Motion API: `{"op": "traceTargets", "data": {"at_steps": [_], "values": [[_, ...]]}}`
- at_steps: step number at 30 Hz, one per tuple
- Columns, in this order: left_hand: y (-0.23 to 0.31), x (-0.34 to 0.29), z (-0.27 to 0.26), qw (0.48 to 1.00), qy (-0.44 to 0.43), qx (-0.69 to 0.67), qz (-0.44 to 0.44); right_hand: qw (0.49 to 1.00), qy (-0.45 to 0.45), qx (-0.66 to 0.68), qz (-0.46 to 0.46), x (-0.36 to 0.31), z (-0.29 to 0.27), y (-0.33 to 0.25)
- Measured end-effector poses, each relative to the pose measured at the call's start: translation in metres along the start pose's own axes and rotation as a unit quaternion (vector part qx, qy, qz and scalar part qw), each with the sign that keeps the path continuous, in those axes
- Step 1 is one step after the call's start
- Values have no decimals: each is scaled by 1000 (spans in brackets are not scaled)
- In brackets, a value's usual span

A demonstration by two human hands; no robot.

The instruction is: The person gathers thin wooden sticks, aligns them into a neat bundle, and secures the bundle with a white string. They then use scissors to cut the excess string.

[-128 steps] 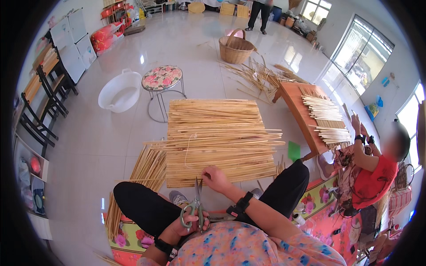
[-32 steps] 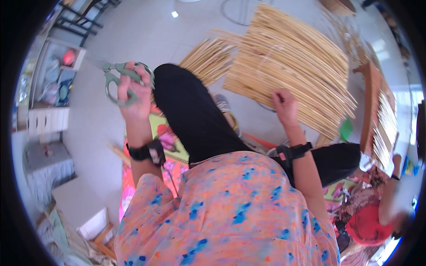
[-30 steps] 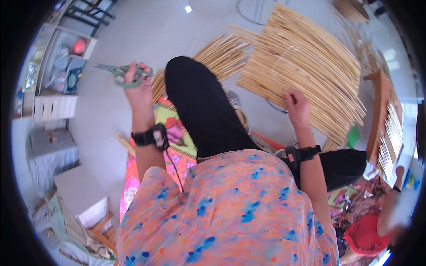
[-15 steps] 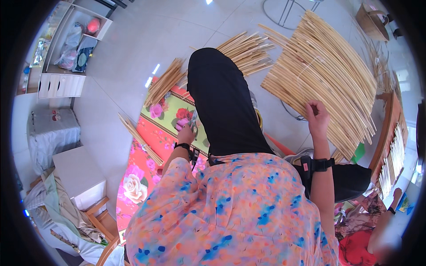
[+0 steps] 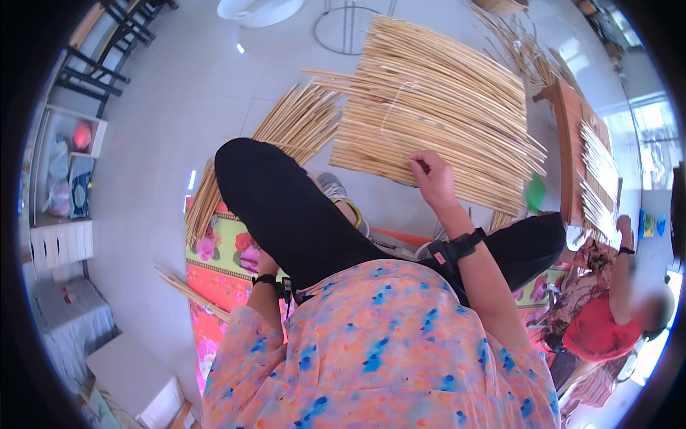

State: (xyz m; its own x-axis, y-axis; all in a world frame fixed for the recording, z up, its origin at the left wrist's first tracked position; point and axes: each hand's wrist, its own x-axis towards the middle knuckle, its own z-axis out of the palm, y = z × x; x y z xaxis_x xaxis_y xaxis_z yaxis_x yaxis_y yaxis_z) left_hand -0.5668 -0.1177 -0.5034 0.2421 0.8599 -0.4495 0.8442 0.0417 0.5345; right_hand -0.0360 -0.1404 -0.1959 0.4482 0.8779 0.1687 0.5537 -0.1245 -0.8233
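Observation:
A mat of long straw-coloured sticks lies ahead of me, with a pale string across it. Over its near edge is my right hand, fingers curled together; anything between them is too small to make out. My left hand is low beside my left thigh, above the red floral sheet. My thigh hides most of its fingers, so its hold does not show. Loose sticks lie left of the mat, and another bundle of sticks lies by my left knee.
A few sticks lie at the sheet's left edge. On the right, a co-worker in red sits near a wooden frame bearing pale sticks. A metal ring stand and white basin stand at the far side.
The whole view has turned, so the mat appears farther left and more of the co-worker shows. My right hand stays at the mat's near edge. My left hand is now mostly behind my thigh.

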Motion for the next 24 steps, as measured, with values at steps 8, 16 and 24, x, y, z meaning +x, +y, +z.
{"op": "traceTargets", "data": {"at_steps": [8, 16, 24], "values": [[84, 70, -176, 940, 277, 121, -160, 999, 13, 13, -48, 1, 2, 3], [448, -2, -264, 871, 302, -217, 322, 998, 47, 10, -51, -1, -1, 4], [528, 7, -107, 854, 7, -39, 518, 996, 45, 64, -43, 0, -1, 7]]}}
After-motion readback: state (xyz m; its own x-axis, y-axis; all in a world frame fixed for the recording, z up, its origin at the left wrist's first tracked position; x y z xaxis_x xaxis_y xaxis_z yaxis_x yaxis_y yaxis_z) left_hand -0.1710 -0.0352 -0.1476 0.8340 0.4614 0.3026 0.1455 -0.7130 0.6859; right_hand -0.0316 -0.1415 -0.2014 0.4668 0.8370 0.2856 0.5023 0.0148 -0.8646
